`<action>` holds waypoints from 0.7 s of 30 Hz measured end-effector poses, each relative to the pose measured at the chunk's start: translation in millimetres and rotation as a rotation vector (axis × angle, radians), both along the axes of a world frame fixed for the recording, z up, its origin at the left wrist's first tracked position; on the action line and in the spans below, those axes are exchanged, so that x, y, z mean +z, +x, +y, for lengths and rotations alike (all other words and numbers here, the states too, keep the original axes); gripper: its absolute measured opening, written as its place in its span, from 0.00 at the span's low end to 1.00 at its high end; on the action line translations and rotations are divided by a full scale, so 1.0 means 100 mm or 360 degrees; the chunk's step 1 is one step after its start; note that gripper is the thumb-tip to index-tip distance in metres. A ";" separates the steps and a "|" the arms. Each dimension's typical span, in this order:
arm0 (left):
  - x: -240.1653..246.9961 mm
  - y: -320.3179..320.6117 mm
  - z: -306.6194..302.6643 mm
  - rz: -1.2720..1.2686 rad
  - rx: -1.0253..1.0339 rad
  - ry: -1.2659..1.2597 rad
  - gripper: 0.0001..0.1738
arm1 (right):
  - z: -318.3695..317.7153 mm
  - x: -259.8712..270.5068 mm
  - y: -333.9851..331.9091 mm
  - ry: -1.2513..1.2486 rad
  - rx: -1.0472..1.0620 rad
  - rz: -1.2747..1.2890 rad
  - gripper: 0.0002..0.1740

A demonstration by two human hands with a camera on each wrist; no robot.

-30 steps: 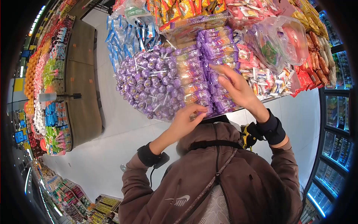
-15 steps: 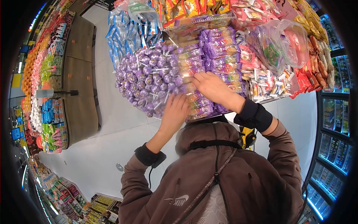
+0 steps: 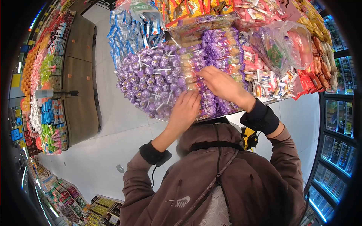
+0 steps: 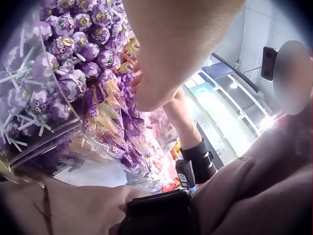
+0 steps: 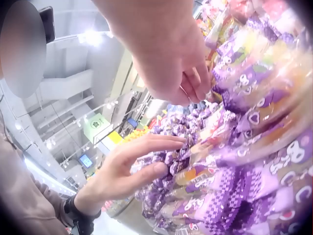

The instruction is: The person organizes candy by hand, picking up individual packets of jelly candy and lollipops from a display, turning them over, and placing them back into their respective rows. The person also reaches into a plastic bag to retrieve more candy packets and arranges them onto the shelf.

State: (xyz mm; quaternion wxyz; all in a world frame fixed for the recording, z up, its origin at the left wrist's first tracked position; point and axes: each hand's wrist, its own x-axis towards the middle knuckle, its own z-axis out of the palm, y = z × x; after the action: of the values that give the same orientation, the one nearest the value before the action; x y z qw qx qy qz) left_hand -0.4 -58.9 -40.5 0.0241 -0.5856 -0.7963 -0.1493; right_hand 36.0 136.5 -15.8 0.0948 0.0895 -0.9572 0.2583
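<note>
Purple-printed clear candy packets (image 3: 222,51) lie stacked in two columns beside a mound of purple-wrapped lollipops (image 3: 151,75). My right hand (image 3: 221,83) reaches over the columns, its bent fingers pinching a packet in the left column. In the right wrist view its curled fingers (image 5: 195,81) meet the end of a packet, and the thumb is mostly hidden. Lower on that column, my left hand (image 3: 184,109) rests over the packets next to the lollipops. In the right wrist view the left hand (image 5: 127,169) has its fingers nearly straight, with the thumb apart from them.
A clear plastic divider (image 3: 203,20) stands behind the packets. Blue-wrapped sweets (image 3: 122,37) lie at the far left, white-wrapped sweets (image 3: 269,81) and a clear plastic bag (image 3: 279,43) at the right. A brown display counter (image 3: 80,83) stands across the aisle.
My right hand has moved left from the right column to the left one, its fingers bending. The left hand drew left, then came slightly back right over the packets.
</note>
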 end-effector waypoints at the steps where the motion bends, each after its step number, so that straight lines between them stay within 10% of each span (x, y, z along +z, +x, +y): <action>1: 0.00 0.01 0.06 -0.0024 0.0002 -0.0014 0.24 | 0.05 0.10 0.03 -0.0072 -0.0066 0.0083 0.15; 14: -0.21 0.05 0.30 -0.0037 0.0023 -0.0302 0.38 | 1.26 0.96 0.77 0.0074 -0.1004 0.0942 0.12; 21: -0.14 0.02 0.31 0.0022 -0.0006 -0.0256 0.36 | 2.28 1.10 0.88 0.0112 -0.1310 0.0419 0.10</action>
State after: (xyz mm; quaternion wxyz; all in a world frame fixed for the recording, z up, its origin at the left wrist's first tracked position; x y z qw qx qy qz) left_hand 1.6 -28.1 -54.5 -0.0178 -0.5883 -0.8044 -0.0808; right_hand 124.1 364.9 94.4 0.3080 -0.2643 -0.9011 0.1525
